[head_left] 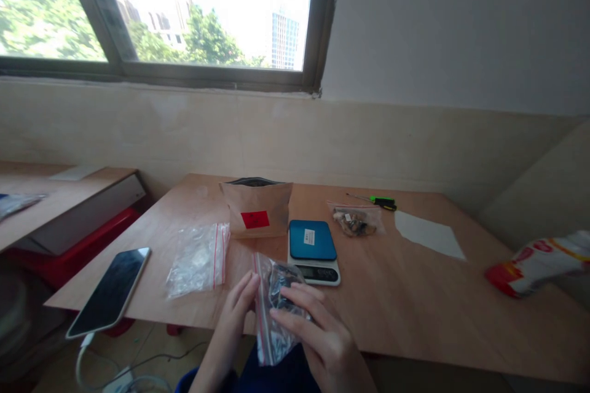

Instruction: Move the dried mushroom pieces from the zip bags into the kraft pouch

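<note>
My left hand [237, 307] and my right hand [318, 334] hold a small clear zip bag [275, 307] with a red seal strip, just above the near table edge. Dark small pieces fill the bag. The left fingers pinch its left edge; the right fingers press over its front. Right behind the bag sits a digital kitchen scale [313, 250] with a blue top. A brown paper pouch [257, 209] with a red label stands open behind, left of the scale.
A stack of empty clear zip bags [199, 256] lies left of the scale. A filled zip bag [356, 220] and a green screwdriver [380, 201] lie at the back. A phone [110, 290] overhangs the left corner. White paper [428, 234] and a snack packet [537, 264] are on the right.
</note>
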The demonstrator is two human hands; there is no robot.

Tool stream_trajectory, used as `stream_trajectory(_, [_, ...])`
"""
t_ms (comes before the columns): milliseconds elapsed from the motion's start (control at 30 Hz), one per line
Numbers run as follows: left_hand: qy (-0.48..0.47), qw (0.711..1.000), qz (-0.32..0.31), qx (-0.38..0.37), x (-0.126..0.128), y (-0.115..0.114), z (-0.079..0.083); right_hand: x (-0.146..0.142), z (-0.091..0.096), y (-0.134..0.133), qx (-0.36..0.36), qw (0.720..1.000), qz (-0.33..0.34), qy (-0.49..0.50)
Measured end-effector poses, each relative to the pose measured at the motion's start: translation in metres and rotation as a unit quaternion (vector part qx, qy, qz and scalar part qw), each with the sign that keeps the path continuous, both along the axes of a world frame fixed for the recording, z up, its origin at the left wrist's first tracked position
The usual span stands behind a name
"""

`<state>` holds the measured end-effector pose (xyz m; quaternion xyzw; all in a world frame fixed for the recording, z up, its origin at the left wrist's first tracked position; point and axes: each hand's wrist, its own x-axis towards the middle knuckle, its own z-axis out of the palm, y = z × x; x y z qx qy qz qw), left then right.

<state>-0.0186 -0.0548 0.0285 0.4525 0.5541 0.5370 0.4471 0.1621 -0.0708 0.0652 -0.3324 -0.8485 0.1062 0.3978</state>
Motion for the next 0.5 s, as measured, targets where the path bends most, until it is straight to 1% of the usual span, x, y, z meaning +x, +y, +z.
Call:
stream_trajectory(133, [0.006,0.999,-0.041,0.020,0.002,0.002,0.013,0.005,0.001,-0.003,-0.018,1.000,-0.013,0.005])
stream_trajectory(200, [-0.008,0.998,-0.054,0.035,0.006,0.003,0.021,0.009,0.003,-0.007,-0.049,0.999,-0.018,0.007])
stream_trajectory(300, [-0.026,0.997,-0.055,0.042,0.013,0.002,0.029,0.016,0.005,-0.012,-0.107,0.994,-0.014,0.013])
stream_trajectory(400, [-0.033,0.997,-0.053,0.050,0.021,-0.001,0.031,0.016,0.007,-0.014,-0.153,0.986,-0.038,0.058])
stream_trajectory(500, [-0.020,0.996,-0.063,0.058,0.028,-0.004,0.027,0.007,0.005,-0.012,-0.189,0.974,-0.068,0.107])
